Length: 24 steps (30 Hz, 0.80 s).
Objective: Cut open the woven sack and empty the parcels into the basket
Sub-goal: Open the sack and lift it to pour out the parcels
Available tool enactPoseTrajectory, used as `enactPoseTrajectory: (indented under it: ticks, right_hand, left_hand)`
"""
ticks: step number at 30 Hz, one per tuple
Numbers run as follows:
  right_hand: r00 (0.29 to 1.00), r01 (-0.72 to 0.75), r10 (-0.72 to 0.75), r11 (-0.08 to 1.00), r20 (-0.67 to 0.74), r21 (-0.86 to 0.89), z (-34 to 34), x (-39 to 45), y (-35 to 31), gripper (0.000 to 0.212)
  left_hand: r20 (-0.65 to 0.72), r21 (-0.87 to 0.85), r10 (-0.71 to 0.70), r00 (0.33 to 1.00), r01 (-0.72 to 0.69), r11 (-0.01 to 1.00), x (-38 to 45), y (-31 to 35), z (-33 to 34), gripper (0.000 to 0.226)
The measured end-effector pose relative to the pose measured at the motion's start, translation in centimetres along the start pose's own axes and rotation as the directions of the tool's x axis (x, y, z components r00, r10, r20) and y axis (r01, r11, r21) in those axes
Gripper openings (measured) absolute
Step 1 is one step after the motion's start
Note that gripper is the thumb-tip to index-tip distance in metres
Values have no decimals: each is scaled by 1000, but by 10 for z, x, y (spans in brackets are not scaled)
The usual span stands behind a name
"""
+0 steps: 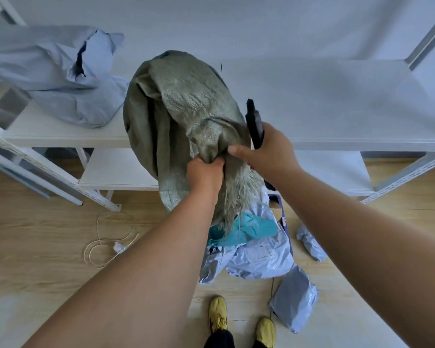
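Note:
A grey-green woven sack (183, 106) hangs lifted in front of me, its frayed cut end pointing down. My left hand (204, 173) grips a bunched fold of the sack. My right hand (264, 149) holds a black cutter (253, 121) against its palm, and its thumb presses on the same fold. Under the frayed end lies a heap of parcels (254, 252), pale lilac and teal mailers, which hides most of the basket; only a dark rim (284, 217) shows. Two more grey parcels (295, 300) (310, 243) lie on the floor to the right.
A white metal shelf (337, 136) stands behind the sack, with a crumpled pale blue bag (60, 79) on its left side. A loop of cream string (103, 242) lies on the wooden floor at left. My yellow shoes (241, 322) are at the bottom edge.

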State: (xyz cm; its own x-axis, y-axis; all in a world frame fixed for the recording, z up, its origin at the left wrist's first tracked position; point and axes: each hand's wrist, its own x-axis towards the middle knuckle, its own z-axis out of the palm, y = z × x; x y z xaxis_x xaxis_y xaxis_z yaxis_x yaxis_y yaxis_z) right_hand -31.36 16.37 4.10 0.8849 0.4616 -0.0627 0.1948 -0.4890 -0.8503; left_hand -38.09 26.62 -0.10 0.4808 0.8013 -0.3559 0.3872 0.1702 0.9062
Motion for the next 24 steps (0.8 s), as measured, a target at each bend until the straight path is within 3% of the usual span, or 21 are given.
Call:
enactPoseTrajectory:
  ticks: [5, 9, 13, 16, 19, 22, 24]
  right_hand:
    - [993, -99, 89, 986, 77, 136, 22, -16, 28, 24]
    - [988, -84, 50, 968, 147, 238, 25, -9, 31, 26]
    - [992, -124, 110, 946, 64, 299, 16, 7, 28, 23]
    - [996, -93, 93, 951, 15, 295, 12, 15, 23, 14]
    - [991, -123, 117, 989, 65, 88, 8, 22, 25, 14]
    - [994, -101, 105, 987, -25, 127, 5, 27, 19, 17]
    - [997, -81, 81, 991, 1, 104, 6, 26, 15, 18]
  left_hand:
    - [-42, -60, -1, 999, -2, 998, -13, 20, 4, 18]
    - [31, -175, -24, 999, 29, 984, -17, 32, 1, 17]
    - [260, -128, 190, 947, -161, 979, -17, 27, -6, 20]
    - [233, -51, 299, 925, -295, 954, -12, 10, -11, 41]
    - [243, 150, 131, 961, -170, 974, -8, -13, -16, 63]
    - [288, 176, 60, 956, -115, 978, -7, -34, -18, 73]
    - [324, 207, 69, 943, -142, 968, -10, -40, -17, 83]
